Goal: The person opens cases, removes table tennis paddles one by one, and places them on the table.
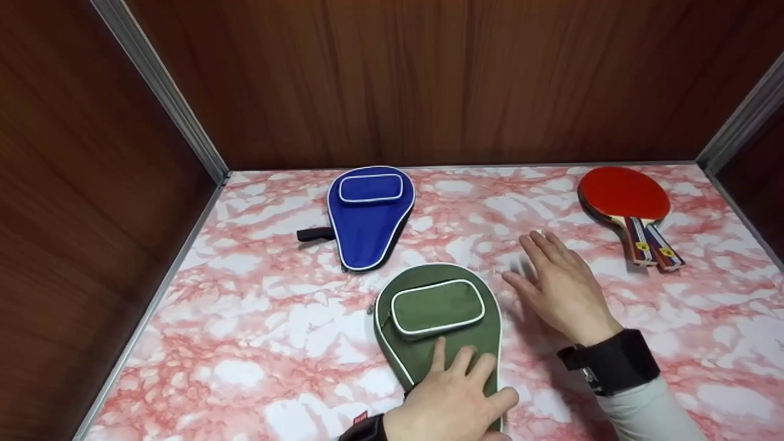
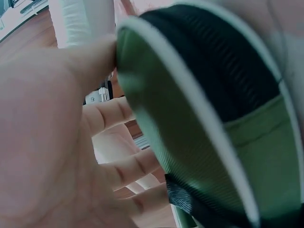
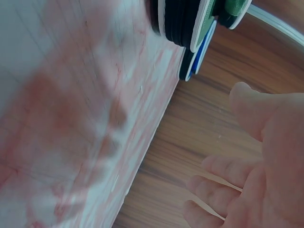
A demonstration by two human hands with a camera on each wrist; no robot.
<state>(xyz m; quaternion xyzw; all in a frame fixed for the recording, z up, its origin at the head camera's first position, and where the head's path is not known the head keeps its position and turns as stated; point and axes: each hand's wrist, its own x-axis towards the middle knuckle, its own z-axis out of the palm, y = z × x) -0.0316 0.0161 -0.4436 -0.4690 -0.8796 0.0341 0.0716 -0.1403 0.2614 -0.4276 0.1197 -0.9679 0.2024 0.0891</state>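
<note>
A green table tennis bat case (image 1: 450, 309) with white piping and a raised front pocket lies near me, its narrow end toward my body. Over that narrow part my left hand (image 1: 453, 392) rests with fingers spread on the fabric; the left wrist view shows the fingertips at the face of the green case (image 2: 180, 133). My right hand (image 1: 560, 291) hovers above the table to the right of the case, holding nothing, its fingers extended. In the right wrist view that hand (image 3: 237, 185) is apart from the cases.
Behind the green case lies a blue bat case (image 1: 370, 226) with a black strap sticking out left. Two table tennis bats (image 1: 626, 196), the upper one red-faced, overlap at the back right. Wooden panels (image 1: 416, 79) enclose the marble-patterned table (image 1: 269, 343) at the back and sides.
</note>
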